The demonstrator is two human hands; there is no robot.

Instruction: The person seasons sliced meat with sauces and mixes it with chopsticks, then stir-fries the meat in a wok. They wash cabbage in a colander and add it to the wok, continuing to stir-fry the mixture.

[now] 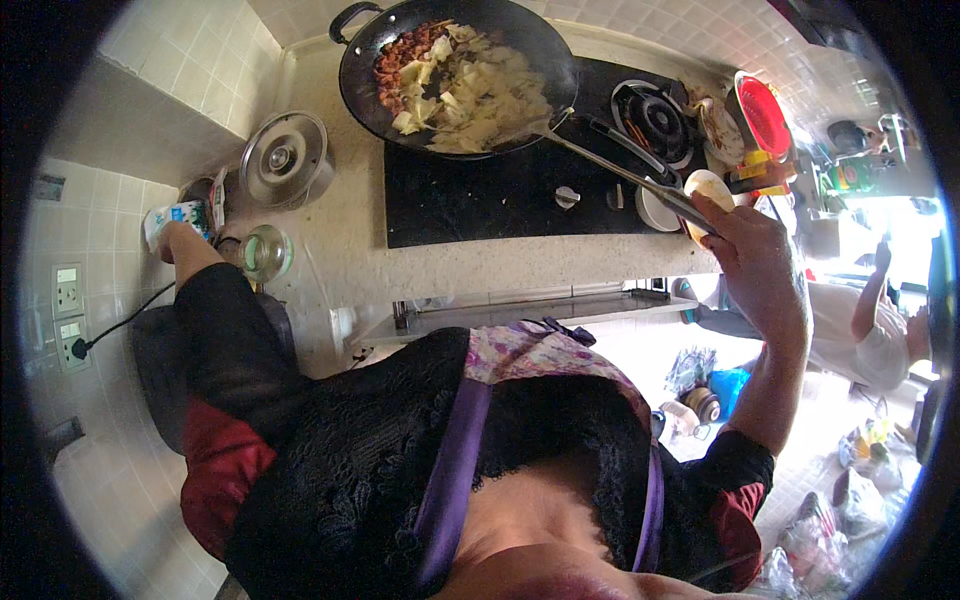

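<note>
A black wok (517, 30) stands on the black cooktop (480, 202). In it lie pale sliced vegetables (487, 97) beside reddish-brown chopped pieces (397, 64), perhaps meat. My right hand (750, 247) grips the handle of a metal spatula (615, 169), whose head rests among the vegetables at the wok's near right edge. At the far left, my left hand (169, 241) is at a white plastic bag (184, 217) with blue and green print. Its fingers are mostly hidden, so I cannot tell whether they grip the bag.
A lidded metal pot (285, 161) and a glass jar (268, 253) stand left of the cooktop. Right of the wok are a second burner (656, 120), a white bowl (656, 210) and a red basket (763, 112). Another person (847, 322) is at the right, beyond several floor bags (817, 525).
</note>
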